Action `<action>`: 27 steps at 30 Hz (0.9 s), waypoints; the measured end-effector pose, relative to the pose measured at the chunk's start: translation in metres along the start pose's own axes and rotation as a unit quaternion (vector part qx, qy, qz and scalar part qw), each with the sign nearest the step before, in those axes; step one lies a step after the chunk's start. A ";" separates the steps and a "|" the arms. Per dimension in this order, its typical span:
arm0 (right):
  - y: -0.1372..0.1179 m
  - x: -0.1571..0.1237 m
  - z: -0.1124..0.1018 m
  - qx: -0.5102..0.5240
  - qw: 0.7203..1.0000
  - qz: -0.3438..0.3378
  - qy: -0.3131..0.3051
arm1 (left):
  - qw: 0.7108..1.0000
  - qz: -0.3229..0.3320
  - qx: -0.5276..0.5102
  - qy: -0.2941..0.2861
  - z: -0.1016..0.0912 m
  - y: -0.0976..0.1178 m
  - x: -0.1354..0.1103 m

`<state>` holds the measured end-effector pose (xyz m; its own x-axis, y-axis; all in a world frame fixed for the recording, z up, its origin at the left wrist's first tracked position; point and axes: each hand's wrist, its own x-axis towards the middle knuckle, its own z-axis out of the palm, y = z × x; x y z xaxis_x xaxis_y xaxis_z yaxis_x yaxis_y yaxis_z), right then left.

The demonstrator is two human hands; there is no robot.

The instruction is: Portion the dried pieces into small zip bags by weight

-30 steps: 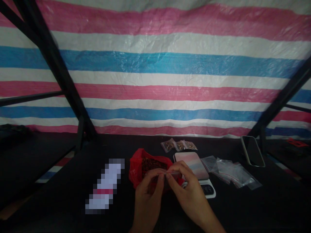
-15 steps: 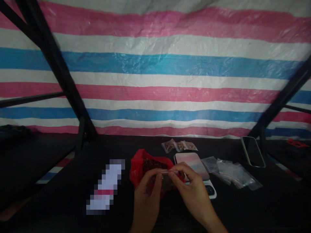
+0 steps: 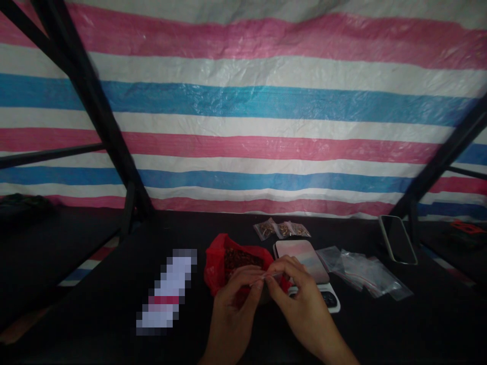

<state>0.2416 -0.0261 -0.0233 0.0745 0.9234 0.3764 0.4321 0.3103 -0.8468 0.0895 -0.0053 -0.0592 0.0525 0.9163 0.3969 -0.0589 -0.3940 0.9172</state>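
Between my fingertips is a small clear zip bag point(image 3: 265, 276), its top edge pinched from both sides. My left hand point(image 3: 238, 304) is closed on the left part of that edge, and my right hand point(image 3: 294, 291) on the right part. Most of the bag's body is hidden by my fingers. Just behind them sits an open red plastic bag point(image 3: 216, 258) holding dark reddish-brown dried bits point(image 3: 241, 257). Partly under my right hand lies a white digital scale point(image 3: 334, 290) with a shiny square plate point(image 3: 300, 256).
Three small filled zip bags point(image 3: 282, 229) lie in a row behind the scale. Several flat clear zip bags point(image 3: 367, 274) overlap to its right. A phone point(image 3: 397, 239) leans near the right black post. A pixelated pale strip point(image 3: 167, 291) lies left on the black table point(image 3: 95, 314). Striped sheeting point(image 3: 266, 101) hangs behind.
My hands have drawn closer together along the small bag's top edge, and the bag's edge now tilts. Other things on the table stay where they were.
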 end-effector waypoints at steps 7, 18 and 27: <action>-0.008 0.005 -0.025 -0.036 0.999 -0.011 -0.002 | 0.997 -0.001 0.049 -0.053 -0.006 -0.005 -0.003; 0.085 0.105 -0.125 -0.233 0.932 0.143 0.238 | 0.996 -0.031 0.061 0.063 -0.023 -0.007 -0.007; 0.115 0.049 -0.160 -0.196 0.949 0.135 0.207 | 0.994 -0.028 0.044 0.098 -0.017 -0.006 -0.006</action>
<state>0.4381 0.0184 -0.0421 0.5413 0.7646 0.3497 0.6426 -0.1080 -0.7585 0.0724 -0.0072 -0.0677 -0.1418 0.9300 0.3390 0.0265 -0.3388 0.9405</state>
